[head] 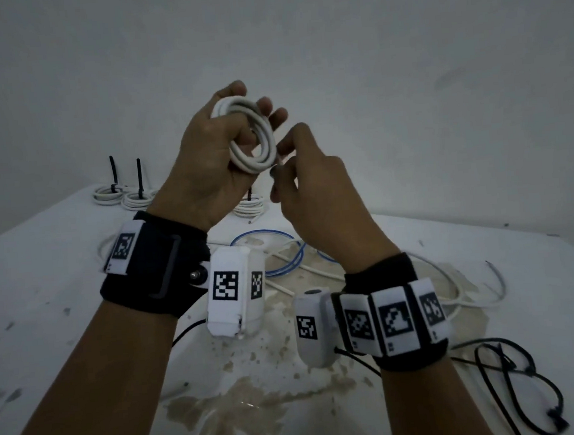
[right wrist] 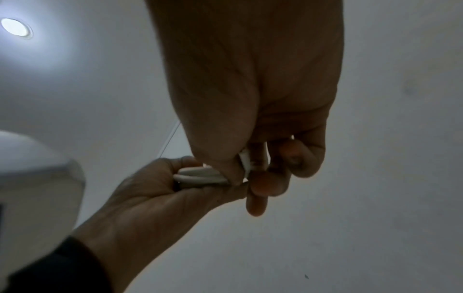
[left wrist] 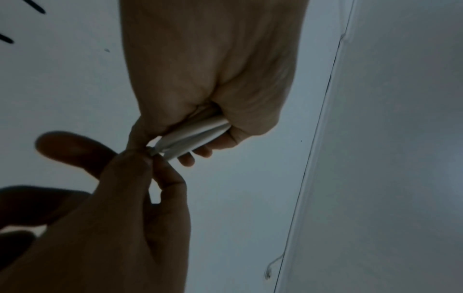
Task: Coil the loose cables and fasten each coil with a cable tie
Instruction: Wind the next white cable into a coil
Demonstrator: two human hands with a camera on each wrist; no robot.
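Note:
My left hand (head: pixel 253 106) is raised above the table and grips a white cable coil (head: pixel 254 141) of a few loops. My right hand (head: pixel 279 164) is just right of it and pinches the cable's free end (head: pixel 278 159) at the coil's lower right edge, between thumb and forefinger. The left wrist view shows the coil (left wrist: pixel 198 138) edge-on under the curled left fingers, with the right hand's fingertips (left wrist: pixel 150 158) meeting at its end. Seen from the right wrist, the coil (right wrist: pixel 200 175) sits in the left hand (right wrist: pixel 155 198). No cable tie is on this coil.
Three white coils with black ties stand at the back of the white table (head: pixel 42 271): two far left (head: pixel 108 193) (head: pixel 138 198), one behind my hands (head: pixel 250 208). Loose cables lie below: blue (head: pixel 269 234), white (head: pixel 456 290), black (head: pixel 517 370). The tabletop is stained.

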